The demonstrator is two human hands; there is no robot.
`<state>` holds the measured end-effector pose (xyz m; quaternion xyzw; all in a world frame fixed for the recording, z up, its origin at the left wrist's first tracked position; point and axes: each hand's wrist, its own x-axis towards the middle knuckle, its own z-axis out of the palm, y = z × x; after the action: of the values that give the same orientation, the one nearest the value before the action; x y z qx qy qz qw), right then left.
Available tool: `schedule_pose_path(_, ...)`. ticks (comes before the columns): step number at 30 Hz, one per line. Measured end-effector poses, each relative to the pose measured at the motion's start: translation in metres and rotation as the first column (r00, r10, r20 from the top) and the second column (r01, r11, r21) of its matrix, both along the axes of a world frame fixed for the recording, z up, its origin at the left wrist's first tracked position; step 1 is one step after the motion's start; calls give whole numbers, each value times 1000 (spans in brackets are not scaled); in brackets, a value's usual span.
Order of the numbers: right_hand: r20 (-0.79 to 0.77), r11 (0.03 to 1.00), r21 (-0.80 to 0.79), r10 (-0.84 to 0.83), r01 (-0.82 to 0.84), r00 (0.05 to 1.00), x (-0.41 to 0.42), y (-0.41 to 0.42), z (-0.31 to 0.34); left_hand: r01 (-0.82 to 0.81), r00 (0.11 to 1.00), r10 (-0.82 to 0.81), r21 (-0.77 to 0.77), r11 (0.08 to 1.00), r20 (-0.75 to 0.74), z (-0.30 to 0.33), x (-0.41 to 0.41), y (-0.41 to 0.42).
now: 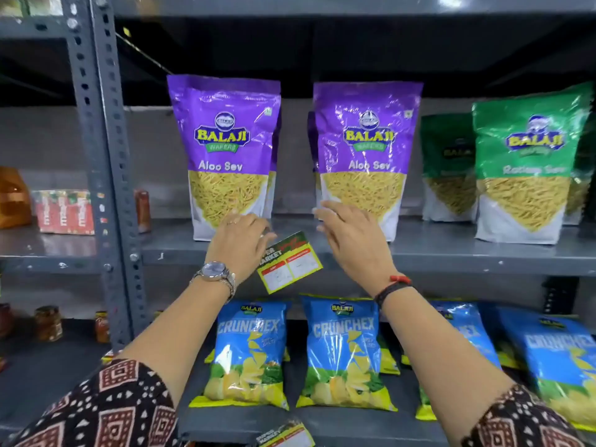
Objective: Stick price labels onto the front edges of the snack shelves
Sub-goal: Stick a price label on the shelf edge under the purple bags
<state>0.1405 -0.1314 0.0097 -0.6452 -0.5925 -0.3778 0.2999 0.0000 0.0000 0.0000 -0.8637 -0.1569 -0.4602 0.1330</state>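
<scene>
A price label (289, 261), green and yellow with red and white boxes, hangs tilted against the front edge of the grey middle shelf (451, 258). My left hand (240, 243) pinches its upper left corner. My right hand (350, 235) hovers open just right of the label, fingers spread, in front of the second purple Aloo Sev bag (366, 156). The first Aloo Sev bag (225, 150) stands behind my left hand. Another price label (285, 435) sits on the lower shelf edge at the bottom of the view.
Green Ratlami Sev bags (529, 162) stand at the right of the middle shelf. Blue Crunchex chip bags (250, 353) lie on the shelf below. A perforated grey upright (106, 156) divides off the left bay, which holds red cartons (66, 211) and jars (48, 322).
</scene>
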Motion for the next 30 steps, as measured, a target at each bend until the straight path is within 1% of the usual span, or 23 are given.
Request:
schedule_pose_path(2,-7,999,-35,19,-19,1000,-2,19,-6,-2,1000,1,-77,997,-12,-11,0,16)
schedule_pose_path(4,-10,995,-96,1,-2,1000,-4,36,-10,49,999,-47,-162,986,13,-25,0,30)
schedule_pose_path(6,-32,992,-127,-9,5,999,-3,47,-13,137,989,-123,-203,970,83,-34,4,37)
schedule_pose_path(8,-77,995,-97,21,-28,997,-4,50,-13,212,969,-183,-179,961,163,-38,8,43)
schedule_pose_path(12,-192,987,-33,146,-155,971,-12,46,-22,330,914,-277,-145,933,295,-47,13,48)
schedule_pose_path(15,-251,976,30,215,-214,944,-16,40,-37,400,875,-336,-131,907,347,-50,12,47)
schedule_pose_path(17,-319,969,120,245,-217,916,-13,37,-49,436,856,-373,-112,893,357,-52,10,43)
schedule_pose_path(19,-413,964,178,255,-198,874,-11,36,-57,436,866,-386,-100,895,319,-52,6,41)
schedule_pose_path(22,-506,970,176,234,-166,830,-6,40,-67,449,886,-404,-200,871,229,-55,3,39)
schedule_pose_path(23,-525,972,172,225,-157,820,-4,43,-69,449,888,-404,-220,866,221,-56,3,40)
schedule_pose_path(24,-529,974,175,219,-147,820,-4,45,-71,443,891,-395,-229,867,225,-57,3,40)
schedule_pose_path(30,-480,961,247,235,-127,845,1,49,-72,414,883,-312,-264,871,351,-55,6,41)
